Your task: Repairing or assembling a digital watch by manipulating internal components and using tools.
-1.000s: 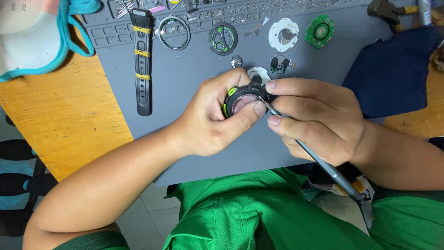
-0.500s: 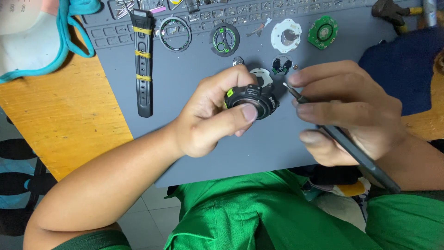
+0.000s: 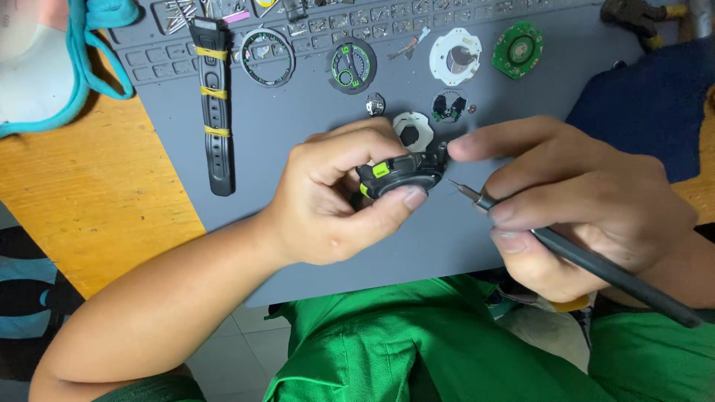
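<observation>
Your left hand point(image 3: 335, 197) still pinches the black watch case point(image 3: 398, 175) above the grey mat point(image 3: 298, 126), now turned edge-on. Your right hand point(image 3: 573, 201), clamped on the screwdriver point(image 3: 596, 264), has drawn its tip back, seemingly clear of the case.

The light was bright, even and soft, seemingly from overhead. Shadows were faint: a soft one lay under the left hand point(image 3: 335, 197) on the grey mat point(image 3: 298, 119), another beneath the right hand point(image 3: 573, 201). No harsh glare showed, only a mild sheen on the black watch strap point(image 3: 214, 112) and the dark screwdriver point(image 3: 596, 264). Focus held sharp across the mat and small parts. The green clothing point(image 3: 417, 342) at the bottom looked slightly softer, and the frame edges bent a little.
</observation>
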